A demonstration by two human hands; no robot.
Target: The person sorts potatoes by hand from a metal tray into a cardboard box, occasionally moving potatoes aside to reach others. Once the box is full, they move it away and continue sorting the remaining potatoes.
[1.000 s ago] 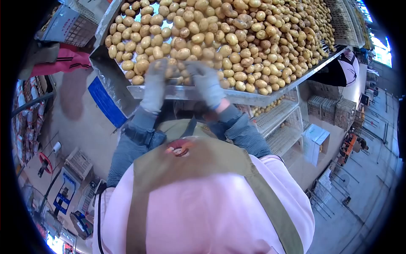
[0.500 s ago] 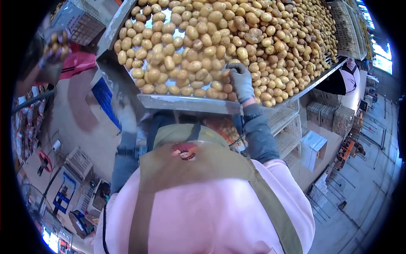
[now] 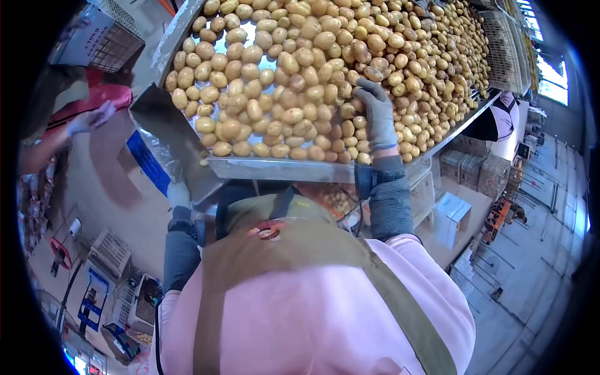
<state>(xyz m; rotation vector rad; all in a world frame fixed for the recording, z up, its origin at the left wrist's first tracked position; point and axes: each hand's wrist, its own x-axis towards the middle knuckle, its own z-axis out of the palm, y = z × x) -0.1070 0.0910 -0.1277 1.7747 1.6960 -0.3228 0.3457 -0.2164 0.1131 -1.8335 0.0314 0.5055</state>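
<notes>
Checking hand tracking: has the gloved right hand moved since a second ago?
Yes. The gloved right hand has moved rightward along the metal front lip, farther from its left end.

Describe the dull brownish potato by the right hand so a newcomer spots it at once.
On the metal table heaped with potatoes, find the person's gloved right hand. Just past it lies the brownish potato, its skin duller and darker than the yellower ones around it.

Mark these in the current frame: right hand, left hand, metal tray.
Right hand (image 3: 379, 116): head view, on the back of the hand.
Left hand (image 3: 179, 194): head view, on its visible middle.
Metal tray (image 3: 281, 168): head view, on the front rim.
</notes>
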